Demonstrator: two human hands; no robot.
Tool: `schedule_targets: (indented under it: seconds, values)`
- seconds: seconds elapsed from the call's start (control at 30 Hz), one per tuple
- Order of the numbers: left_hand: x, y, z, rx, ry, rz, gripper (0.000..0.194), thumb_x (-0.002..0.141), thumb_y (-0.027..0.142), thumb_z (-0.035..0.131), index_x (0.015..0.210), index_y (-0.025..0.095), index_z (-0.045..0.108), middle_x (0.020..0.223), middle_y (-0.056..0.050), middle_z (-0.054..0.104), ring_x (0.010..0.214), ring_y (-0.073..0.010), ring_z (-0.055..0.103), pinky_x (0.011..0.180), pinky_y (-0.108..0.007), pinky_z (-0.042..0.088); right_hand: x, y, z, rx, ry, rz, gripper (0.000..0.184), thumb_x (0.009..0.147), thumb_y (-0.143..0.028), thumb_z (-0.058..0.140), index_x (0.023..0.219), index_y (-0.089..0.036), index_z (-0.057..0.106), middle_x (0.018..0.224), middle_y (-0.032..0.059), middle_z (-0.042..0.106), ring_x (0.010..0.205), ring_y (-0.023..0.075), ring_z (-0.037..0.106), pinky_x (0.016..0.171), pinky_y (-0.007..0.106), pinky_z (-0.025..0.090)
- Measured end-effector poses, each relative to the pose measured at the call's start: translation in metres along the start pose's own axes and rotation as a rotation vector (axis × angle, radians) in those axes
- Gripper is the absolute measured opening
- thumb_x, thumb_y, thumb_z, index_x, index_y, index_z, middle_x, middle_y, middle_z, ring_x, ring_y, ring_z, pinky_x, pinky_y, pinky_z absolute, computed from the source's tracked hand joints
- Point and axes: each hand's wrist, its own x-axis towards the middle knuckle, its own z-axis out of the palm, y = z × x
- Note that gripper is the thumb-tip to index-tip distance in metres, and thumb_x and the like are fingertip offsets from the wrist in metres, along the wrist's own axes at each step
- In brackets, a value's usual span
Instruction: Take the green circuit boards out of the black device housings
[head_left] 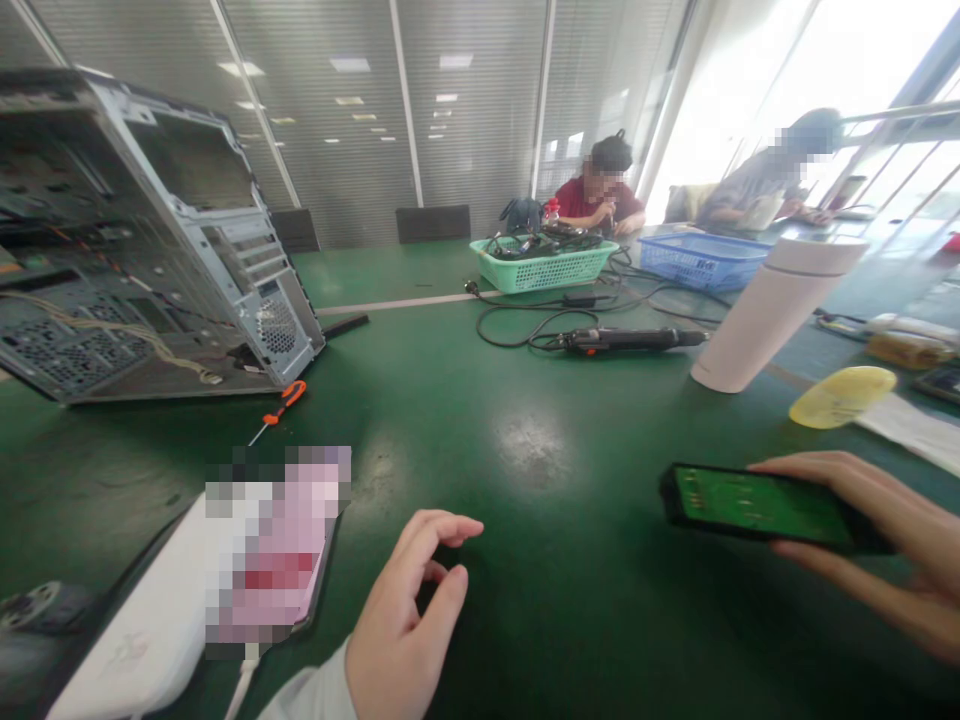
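Toward the right side of the green table [540,620], the person's right hand [919,550] is clamping a black-cased green circuit board [757,505] between thumb and fingers along its two long edges. Nearer the middle, the left hand [397,615] is curling above the tabletop, holding nothing, its thumb and fingertips standing apart. Left of that hand, a pink-screened phone [274,560] is lying beside a white device [142,620]. Beyond the board, a yellow oval piece [844,397] is resting near a pale bottle [772,315].

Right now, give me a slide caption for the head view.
Right hand holding a black rectangular case with exposed green circuit board; empty left hand over the green tabletop.
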Motion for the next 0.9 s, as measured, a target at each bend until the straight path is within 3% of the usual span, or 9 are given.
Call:
schedule_targets:
  seconds: [0.13, 0.27, 0.37, 0.53, 0.67, 0.9]
  values:
    - [0.000, 0.001, 0.001, 0.001, 0.005, 0.031, 0.029, 0.081, 0.018, 0.053, 0.105, 0.024, 0.068, 0.102, -0.007, 0.068, 0.094, -0.0226, 0.063, 0.073, -0.031, 0.052, 0.004, -0.070, 0.030, 0.107, -0.126, -0.290, 0.037, 0.093, -0.050, 0.051, 0.121, -0.026, 0.048, 0.112, 0.0084, 0.055, 0.093, 0.0156, 0.060, 0.072, 0.025, 0.053]
    - [-0.003, -0.002, 0.001, 0.031, -0.023, 0.023, 0.046, 0.078, 0.021, 0.063, 0.123, 0.027, 0.061, 0.112, -0.007, 0.069, 0.095, -0.0242, 0.064, 0.073, -0.033, 0.052, 0.014, -0.126, 0.047, 0.308, -0.184, -0.282, 0.031, 0.089, -0.027, 0.054, 0.118, -0.026, 0.047, 0.112, 0.0037, 0.054, 0.096, 0.0144, 0.056, 0.077, 0.025, 0.050]
    - [-0.004, -0.007, 0.002, -0.003, -0.020, -0.020, 0.049, 0.078, 0.028, 0.066, 0.126, 0.026, 0.058, 0.114, -0.007, 0.069, 0.093, -0.0241, 0.065, 0.078, -0.036, 0.052, 0.019, -0.150, 0.055, 0.424, -0.256, -0.253, 0.031, 0.086, -0.022, 0.056, 0.116, -0.025, 0.049, 0.110, 0.0021, 0.054, 0.097, 0.0132, 0.055, 0.080, 0.023, 0.048]
    - [-0.002, -0.011, 0.004, -0.132, 0.037, -0.173, 0.054, 0.076, 0.040, 0.065, 0.125, 0.019, 0.056, 0.117, -0.011, 0.069, 0.089, -0.0253, 0.067, 0.081, -0.040, 0.052, 0.020, -0.157, 0.067, 0.459, -0.191, -0.214, 0.037, 0.089, -0.028, 0.058, 0.123, -0.023, 0.044, 0.112, 0.0040, 0.054, 0.098, 0.0140, 0.056, 0.083, 0.025, 0.047]
    - [-0.001, -0.009, 0.005, -0.159, 0.041, -0.147, 0.054, 0.075, 0.041, 0.066, 0.124, 0.019, 0.058, 0.119, -0.011, 0.069, 0.099, -0.0274, 0.065, 0.083, -0.040, 0.052, 0.020, -0.149, 0.073, 0.475, -0.235, -0.298, 0.019, 0.093, -0.033, 0.054, 0.108, -0.021, 0.051, 0.108, 0.0044, 0.053, 0.088, 0.0115, 0.056, 0.076, 0.022, 0.046]
    - [0.000, -0.010, 0.005, -0.167, 0.059, -0.120, 0.049, 0.076, 0.040, 0.069, 0.120, 0.021, 0.063, 0.117, -0.009, 0.071, 0.104, -0.0276, 0.065, 0.082, -0.036, 0.054, 0.019, -0.149, 0.074, 0.521, -0.264, -0.274, 0.024, 0.094, -0.039, 0.052, 0.106, -0.019, 0.056, 0.100, 0.0050, 0.053, 0.083, 0.0113, 0.053, 0.073, 0.023, 0.042]
